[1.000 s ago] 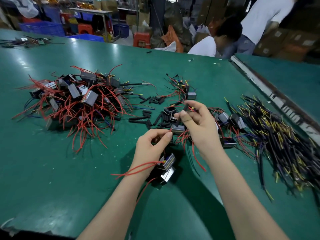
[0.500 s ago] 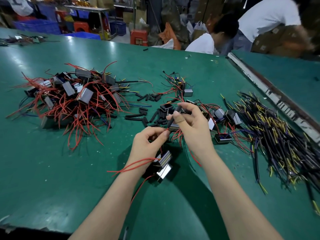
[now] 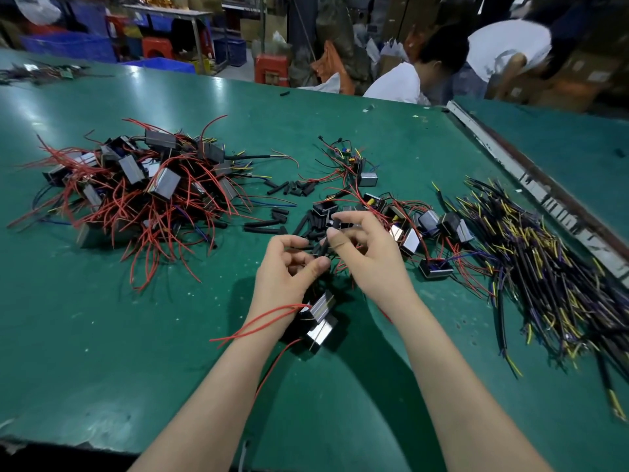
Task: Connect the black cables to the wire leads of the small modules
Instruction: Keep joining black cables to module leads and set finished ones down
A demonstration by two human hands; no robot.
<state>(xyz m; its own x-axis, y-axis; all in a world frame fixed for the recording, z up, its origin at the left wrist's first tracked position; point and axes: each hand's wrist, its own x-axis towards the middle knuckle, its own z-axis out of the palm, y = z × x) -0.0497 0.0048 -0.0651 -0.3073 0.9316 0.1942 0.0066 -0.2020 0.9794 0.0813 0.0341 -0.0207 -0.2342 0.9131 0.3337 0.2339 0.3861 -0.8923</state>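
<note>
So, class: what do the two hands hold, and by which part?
The right hand pinches a black tube near its upper end; the left hand pinches its lower end.

Bare green table [image 3: 102, 352] across lower left and lower centre of frame. Blocked: module heap [image 3: 136, 189] upper left, black tube pieces [image 3: 286, 206] centre, cable pile [image 3: 544, 267] right edge.

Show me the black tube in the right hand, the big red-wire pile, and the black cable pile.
black tube [image 3: 326, 245], head view, its middle below the thumb
red-wire pile [image 3: 136, 195], head view, its centre
cable pile [image 3: 544, 264], head view, its middle
</note>
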